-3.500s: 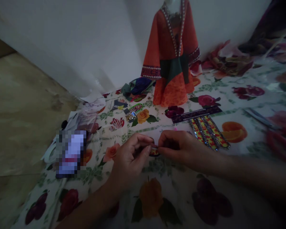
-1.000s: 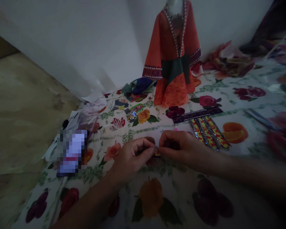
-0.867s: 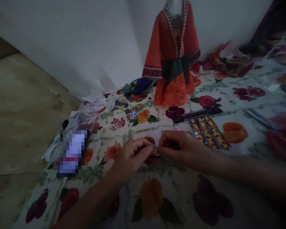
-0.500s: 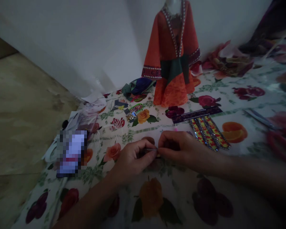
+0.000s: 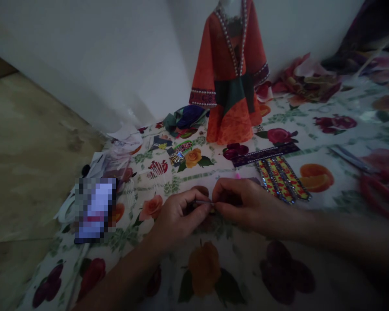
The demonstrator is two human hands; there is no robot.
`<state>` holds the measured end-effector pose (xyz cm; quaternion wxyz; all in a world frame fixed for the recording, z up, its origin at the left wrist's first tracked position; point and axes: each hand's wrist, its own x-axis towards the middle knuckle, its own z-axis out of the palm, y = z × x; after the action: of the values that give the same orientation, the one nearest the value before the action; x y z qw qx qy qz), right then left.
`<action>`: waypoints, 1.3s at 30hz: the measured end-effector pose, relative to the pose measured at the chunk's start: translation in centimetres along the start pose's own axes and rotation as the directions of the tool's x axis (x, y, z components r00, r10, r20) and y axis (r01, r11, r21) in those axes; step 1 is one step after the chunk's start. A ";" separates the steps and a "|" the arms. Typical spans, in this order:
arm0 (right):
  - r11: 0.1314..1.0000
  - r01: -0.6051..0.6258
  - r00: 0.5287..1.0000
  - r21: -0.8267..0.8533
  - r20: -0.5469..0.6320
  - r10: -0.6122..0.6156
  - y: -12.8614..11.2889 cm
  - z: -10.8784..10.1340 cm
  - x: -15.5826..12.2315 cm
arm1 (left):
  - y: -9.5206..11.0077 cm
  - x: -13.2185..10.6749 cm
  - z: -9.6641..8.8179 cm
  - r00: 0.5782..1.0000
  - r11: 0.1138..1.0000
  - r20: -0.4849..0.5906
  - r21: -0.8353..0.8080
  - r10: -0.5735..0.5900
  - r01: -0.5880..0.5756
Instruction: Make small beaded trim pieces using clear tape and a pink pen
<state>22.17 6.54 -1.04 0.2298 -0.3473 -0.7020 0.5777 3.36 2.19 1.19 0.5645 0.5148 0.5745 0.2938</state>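
Over the flowered tablecloth (image 5: 175, 276), my left hand (image 5: 180, 216) pinches a small thin strip (image 5: 202, 202) between thumb and forefinger. Facing it, the thumb and fingertips of my right hand (image 5: 243, 199) close on the strip's other end. The fingertips nearly meet, and most of the strip is hidden; its exact kind is too small and dark to make out. Just beyond my right hand lie yellow-and-red patterned strips (image 5: 280, 179) edged with shiny stones. A dark purple band (image 5: 266, 154) with a beaded line rests across their far ends.
A doll-sized orange dress (image 5: 231, 99) with pearl trim stands at the back by the white wall (image 5: 94, 56). Red-handled scissors (image 5: 372, 183) lie at right, a blurred-out phone (image 5: 97, 211) at left. Fabric scraps (image 5: 311, 80), a blue-green cloth (image 5: 188, 117) and glittery trims (image 5: 178, 157) lie farther back.
The whole view has shifted slightly, so things sit a little farther left. Both hands keep their pinch on the strip, with only tiny movement at the fingertips.
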 end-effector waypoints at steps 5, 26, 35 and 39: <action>0.999 0.004 1.000 0.036 -0.013 -0.004 0.1 0.0 0.0 | 0.2 -0.1 0.0 0.998 0.998 -0.056 0.041 0.041 -0.039; 0.999 0.039 0.999 0.032 -0.034 -0.038 0.2 -0.3 0.3 | 1.0 -0.2 -0.5 0.992 0.981 -0.111 0.193 0.054 -0.032; 0.998 0.055 0.998 0.014 -0.038 -0.054 0.5 0.0 0.1 | 0.0 0.0 -0.7 0.996 0.993 -0.076 0.107 -0.041 0.049; 0.999 0.050 0.998 -0.021 -0.036 -0.051 0.5 0.1 0.0 | -0.3 0.0 -0.8 0.999 0.983 -0.047 0.180 -0.026 0.034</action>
<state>22.27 6.52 -1.57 0.2537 -0.3423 -0.7120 0.5582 2.47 2.31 1.06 0.5069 0.5483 0.6190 0.2436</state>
